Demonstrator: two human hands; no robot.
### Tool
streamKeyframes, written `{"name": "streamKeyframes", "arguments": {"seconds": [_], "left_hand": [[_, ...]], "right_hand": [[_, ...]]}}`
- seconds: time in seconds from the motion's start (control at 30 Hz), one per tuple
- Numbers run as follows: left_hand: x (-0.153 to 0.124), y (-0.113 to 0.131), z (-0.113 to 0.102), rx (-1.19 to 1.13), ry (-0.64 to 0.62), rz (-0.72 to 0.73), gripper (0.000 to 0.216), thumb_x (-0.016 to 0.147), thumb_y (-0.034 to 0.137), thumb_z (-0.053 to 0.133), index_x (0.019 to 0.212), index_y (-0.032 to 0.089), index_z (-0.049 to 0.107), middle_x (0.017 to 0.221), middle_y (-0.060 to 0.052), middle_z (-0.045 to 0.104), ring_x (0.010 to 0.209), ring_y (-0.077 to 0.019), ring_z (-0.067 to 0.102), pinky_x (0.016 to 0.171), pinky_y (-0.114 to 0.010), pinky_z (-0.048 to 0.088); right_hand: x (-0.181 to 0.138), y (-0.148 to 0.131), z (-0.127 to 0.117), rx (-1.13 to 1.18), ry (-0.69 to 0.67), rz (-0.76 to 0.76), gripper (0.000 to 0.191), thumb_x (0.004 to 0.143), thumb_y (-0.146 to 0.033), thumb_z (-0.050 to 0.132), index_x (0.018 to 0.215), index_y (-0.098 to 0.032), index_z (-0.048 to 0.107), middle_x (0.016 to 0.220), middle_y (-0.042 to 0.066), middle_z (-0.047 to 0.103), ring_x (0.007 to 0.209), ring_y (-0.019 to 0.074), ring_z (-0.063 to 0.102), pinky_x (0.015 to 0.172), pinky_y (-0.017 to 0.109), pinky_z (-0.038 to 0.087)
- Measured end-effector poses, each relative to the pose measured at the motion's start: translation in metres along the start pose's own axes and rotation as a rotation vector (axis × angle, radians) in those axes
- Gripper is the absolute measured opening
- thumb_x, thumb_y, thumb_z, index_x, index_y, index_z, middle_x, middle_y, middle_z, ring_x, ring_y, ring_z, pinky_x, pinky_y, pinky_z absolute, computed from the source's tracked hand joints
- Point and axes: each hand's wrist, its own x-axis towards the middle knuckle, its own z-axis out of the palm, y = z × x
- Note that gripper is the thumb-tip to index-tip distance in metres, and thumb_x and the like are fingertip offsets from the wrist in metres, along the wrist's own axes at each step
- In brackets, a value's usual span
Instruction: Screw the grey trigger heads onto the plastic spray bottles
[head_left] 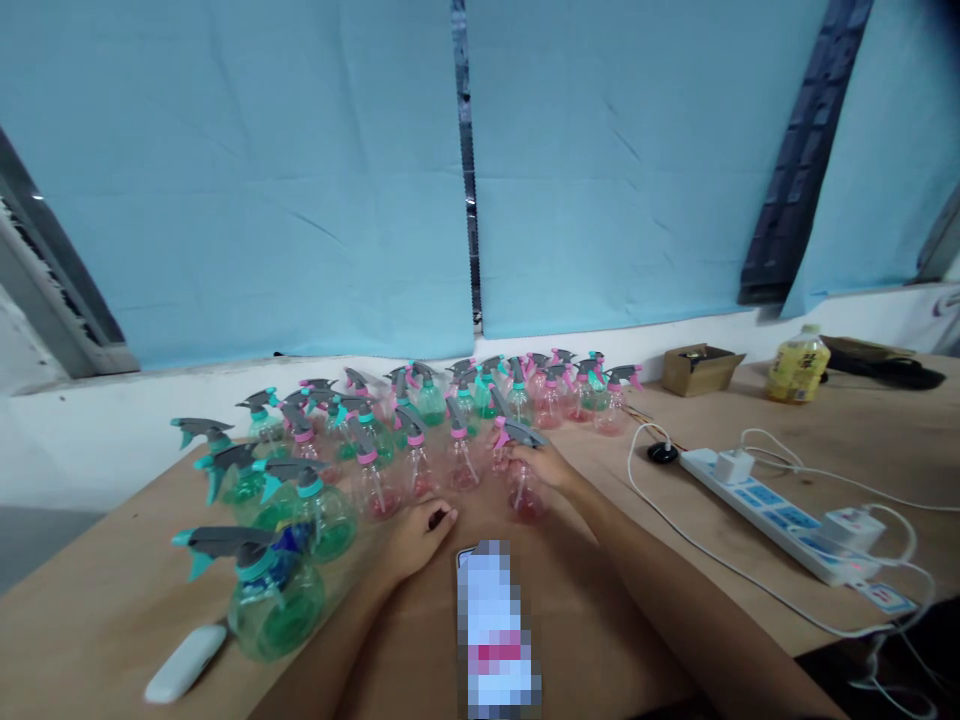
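- Where the table (67, 620) lies inside its left edge, a white oblong case (186, 664) rests flat, toward the near side.
- Green spray bottle (277, 615): upright, just right of the case; a blue item (292, 545) of unclear type shows at its collar.
- Grouped spray bottles (418, 470): green and pink units, upright, spread from near the left edge to past the middle of the far edge.
- Left hand (420, 538): on the tabletop before the group, fingers curled; whether they close on anything cannot be determined.
- Phone (496, 630): flat between the forearms, toward the near edge; screen pixelated.
- Right hand (538, 463): fingers clamped around the neck of a pink spray bottle (526, 498), held upright mid-table, just before the group; base contact cannot be confirmed.
- Black disc (663, 453): right of the bottles.
- Cardboard box (701, 373): near the far edge.
- Power strip (772, 515): slants toward the near edge, with plugs and white cables attached.
- Yellow-labelled bottle (796, 368): upright, near the far edge, right of the box.
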Motion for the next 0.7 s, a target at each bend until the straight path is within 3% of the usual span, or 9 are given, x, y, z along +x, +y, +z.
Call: {"name": "streamKeyframes", "arguments": {"seconds": [0.1, 0.27, 0.4, 0.53, 0.7], "left_hand": [[0.000, 0.001, 0.000, -0.006, -0.005, -0.009, 0.036, 0.095, 0.046, 0.041, 0.078, 0.022, 0.062, 0.082, -0.002, 0.066, 0.075, -0.0165, 0.060, 0.070, -0.026, 0.041], [0.000, 0.004, -0.002, -0.015, 0.009, 0.003, 0.035, 0.094, 0.045, 0.042, 0.078, 0.022, 0.062, 0.083, -0.002, 0.065, 0.075, -0.0168, 0.060, 0.071, -0.027, 0.042], [0.000, 0.005, -0.003, -0.018, 0.004, -0.007, 0.035, 0.094, 0.045, 0.042, 0.078, 0.022, 0.063, 0.084, -0.002, 0.065, 0.075, -0.0166, 0.060, 0.071, -0.027, 0.042], [0.000, 0.004, -0.003, -0.003, 0.003, -0.014, 0.036, 0.095, 0.045, 0.041, 0.078, 0.022, 0.063, 0.082, -0.002, 0.064, 0.076, -0.0170, 0.059, 0.071, -0.028, 0.042], [0.001, 0.003, -0.002, -0.003, 0.001, 0.006, 0.035, 0.095, 0.044, 0.042, 0.079, 0.022, 0.064, 0.083, -0.002, 0.064, 0.076, -0.0169, 0.060, 0.071, -0.027, 0.041]], "right_hand": [[-0.005, 0.006, -0.027, -0.080, 0.151, -0.034, 0.008, 0.071, -0.025, 0.065, 0.075, -0.019, 0.067, 0.069, 0.000, 0.066, 0.066, 0.0159, 0.062, 0.069, 0.030, 0.050], [-0.010, 0.018, -0.054, -0.144, 0.278, -0.158, 0.019, 0.084, -0.034, 0.053, 0.086, -0.019, 0.064, 0.079, 0.004, 0.066, 0.071, 0.0185, 0.062, 0.074, 0.037, 0.051], [-0.014, 0.028, -0.055, -0.459, 0.456, -0.272, 0.026, 0.083, -0.028, 0.052, 0.106, -0.019, 0.056, 0.094, 0.006, 0.063, 0.081, 0.0194, 0.059, 0.080, 0.036, 0.048], [-0.016, 0.038, -0.050, -0.695, 0.457, -0.266, 0.041, 0.085, -0.029, 0.053, 0.123, -0.016, 0.046, 0.103, 0.010, 0.060, 0.090, 0.0230, 0.058, 0.085, 0.039, 0.046], [-0.018, 0.044, -0.048, -0.773, 0.471, -0.292, 0.046, 0.089, -0.035, 0.052, 0.130, -0.016, 0.043, 0.116, 0.014, 0.057, 0.106, 0.0270, 0.055, 0.095, 0.044, 0.043]]}}
